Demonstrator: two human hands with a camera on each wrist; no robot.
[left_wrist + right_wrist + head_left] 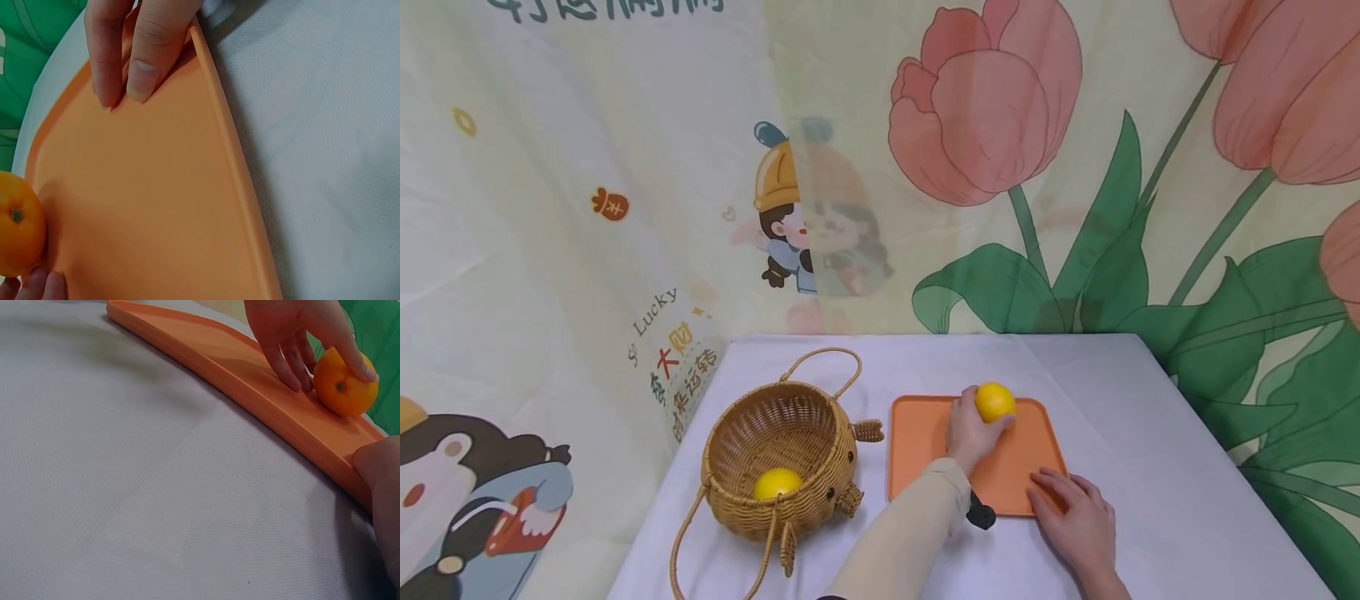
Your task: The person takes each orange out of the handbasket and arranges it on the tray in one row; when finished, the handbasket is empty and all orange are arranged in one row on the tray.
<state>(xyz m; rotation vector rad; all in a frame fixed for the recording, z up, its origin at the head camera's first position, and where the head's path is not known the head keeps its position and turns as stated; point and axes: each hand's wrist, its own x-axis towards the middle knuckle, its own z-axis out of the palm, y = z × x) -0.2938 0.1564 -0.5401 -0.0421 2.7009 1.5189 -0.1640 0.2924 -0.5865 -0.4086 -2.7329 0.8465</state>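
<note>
Lying in the basket [748, 510] is one orange [777, 482]; left fingers [967, 408] are gripping another orange [997, 402] near the tray [917, 450]'s far edge, right fingers [1058, 487] resting uncurled.

Backdrop [842, 58]: evenly, softly lit
Worktop [1180, 467]: bright in the head view, greyer in both wrist views
Tray [144, 175]: soft, dark shadow along its outer edge

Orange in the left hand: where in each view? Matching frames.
Head: orange right of centre, lower half, by the tray's far edge.
Left wrist: orange at the left edge, lower half, cut off by the frame.
Right wrist: orange upper right, partly behind the thumb.
Shared landmark: the tray.
</note>
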